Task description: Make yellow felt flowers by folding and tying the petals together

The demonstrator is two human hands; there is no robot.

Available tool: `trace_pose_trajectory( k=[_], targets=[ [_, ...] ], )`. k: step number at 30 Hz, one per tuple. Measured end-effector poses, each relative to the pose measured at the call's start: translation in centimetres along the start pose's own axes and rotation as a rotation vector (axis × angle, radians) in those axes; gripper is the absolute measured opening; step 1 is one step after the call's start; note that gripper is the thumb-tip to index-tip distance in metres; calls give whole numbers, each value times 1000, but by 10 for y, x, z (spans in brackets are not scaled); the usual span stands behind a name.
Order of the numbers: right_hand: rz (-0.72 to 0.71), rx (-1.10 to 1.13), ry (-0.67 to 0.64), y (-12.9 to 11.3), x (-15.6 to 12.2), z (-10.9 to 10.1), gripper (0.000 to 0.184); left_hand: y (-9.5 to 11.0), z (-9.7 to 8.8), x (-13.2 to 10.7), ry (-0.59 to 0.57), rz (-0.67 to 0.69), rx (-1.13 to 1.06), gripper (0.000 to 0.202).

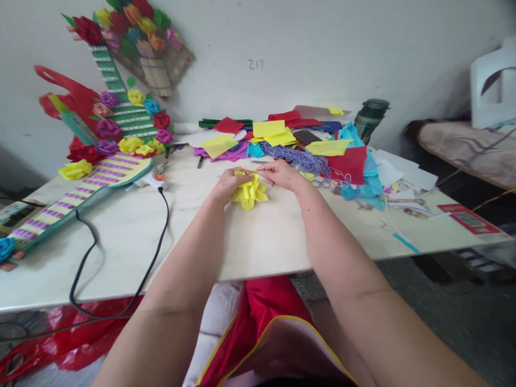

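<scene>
A yellow paper flower [250, 194] with ruffled, pointed petals is held just above the table's middle. My left hand [227, 184] pinches its left side, thumb and fingers closed on the petals. On the flower's upper right, my right hand [281, 174] is closed in a pinch close to the top petals. Beside those fingertips a thin, dark, pointed sliver shows. Whether my right fingers grip that sliver, a petal or a thread is too small to make out. Behind my right hand lies a heap of purple yarn [297, 156].
Yellow paper sheets [276, 134], red paper [349, 165] and a dark bottle [371, 120] stand or lie at the back. On the left are a flower-trimmed striped craft piece [84, 189], a white glue gun [148, 178] and its black cable [160, 249]. Scraps [406, 201] lie right.
</scene>
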State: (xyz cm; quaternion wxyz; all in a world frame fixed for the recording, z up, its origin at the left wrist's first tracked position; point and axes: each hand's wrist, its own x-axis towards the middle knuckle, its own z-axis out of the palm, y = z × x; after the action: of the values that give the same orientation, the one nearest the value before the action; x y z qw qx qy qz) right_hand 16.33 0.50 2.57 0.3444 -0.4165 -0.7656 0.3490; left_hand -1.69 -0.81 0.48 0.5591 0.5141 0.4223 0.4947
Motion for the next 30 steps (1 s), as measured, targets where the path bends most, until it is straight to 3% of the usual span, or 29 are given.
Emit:
trace_pose_trajectory(
  k=[17, 30],
  targets=[
    [5, 57, -32, -4, -3, 0, 35, 1, -3, -1, -48, -79, -8, 32],
    [-37, 10, -51, -3, -2, 0, 29, 4, -3, -2, -35, -102, -72, 23]
  ],
)
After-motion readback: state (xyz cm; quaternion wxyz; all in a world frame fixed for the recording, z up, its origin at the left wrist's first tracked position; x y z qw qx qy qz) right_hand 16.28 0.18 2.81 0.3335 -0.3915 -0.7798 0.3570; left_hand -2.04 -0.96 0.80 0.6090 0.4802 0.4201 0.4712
